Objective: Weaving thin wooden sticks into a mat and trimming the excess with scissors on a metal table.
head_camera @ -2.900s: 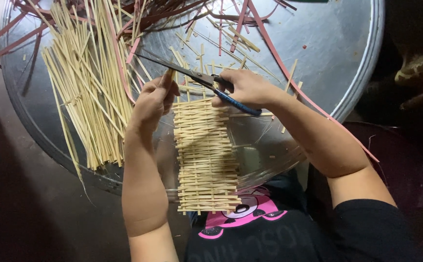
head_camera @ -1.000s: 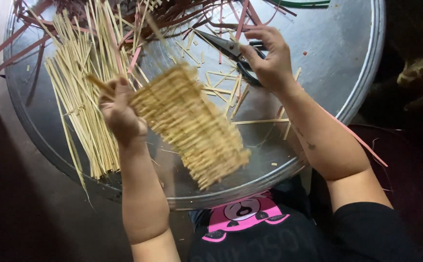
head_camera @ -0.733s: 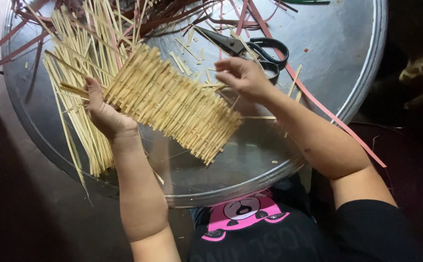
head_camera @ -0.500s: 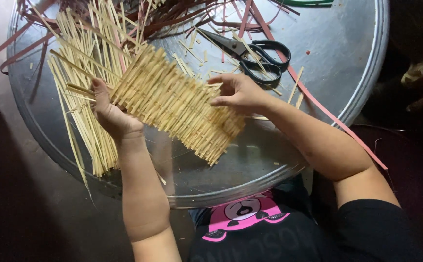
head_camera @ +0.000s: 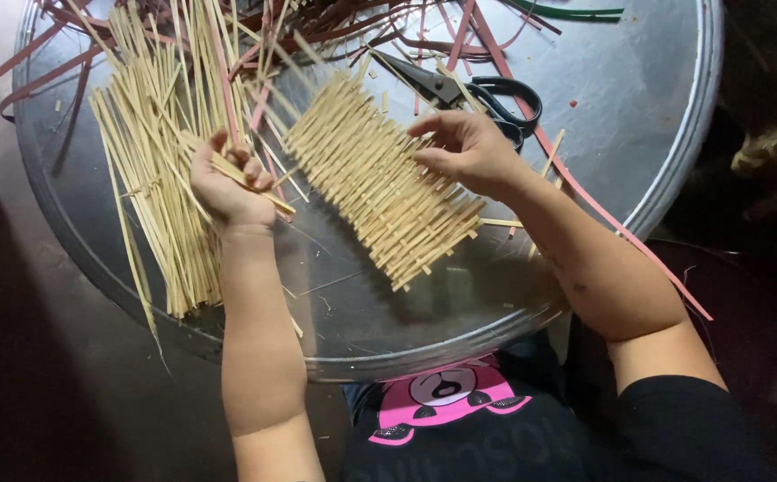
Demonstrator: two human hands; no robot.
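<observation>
A woven mat of pale bamboo strips lies slanted on a round metal tray. My right hand rests on the mat's right edge, thumb and fingers pinching it. My left hand has its fingers closed around one loose pale strip beside the mat, at the edge of a heap of loose pale strips. Black-handled scissors lie on the tray just beyond my right hand.
Reddish-brown strips are tangled across the tray's far side, and one long pink strip runs off its right rim. A green strip lies at the top. Short offcuts dot the tray. Dark floor surrounds it.
The scissors were set down on the tray. The mat was turned and laid slanted. My left hand let go of the mat and picked up a loose strip; my right hand took the mat's edge.
</observation>
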